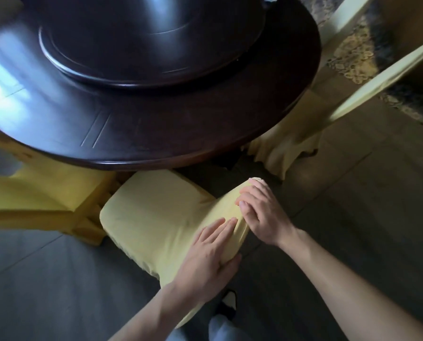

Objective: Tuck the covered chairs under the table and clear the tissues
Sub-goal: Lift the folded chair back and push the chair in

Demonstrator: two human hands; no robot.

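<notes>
Nearest, the left hand grips the covered chair backrest, fingers straight and together; the right hand curls over its top. Its seat lies partly under the dark round worktop beyond

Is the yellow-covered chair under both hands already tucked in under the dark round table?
Not yet: the yellow-covered chair seat lies almost wholly outside the dark round table edge.

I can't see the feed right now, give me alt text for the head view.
Both hands, left hand and right hand, grip the top of a yellow-covered chair's backrest, its seat partly under the dark round table. More covered chairs stand left and right.
</notes>
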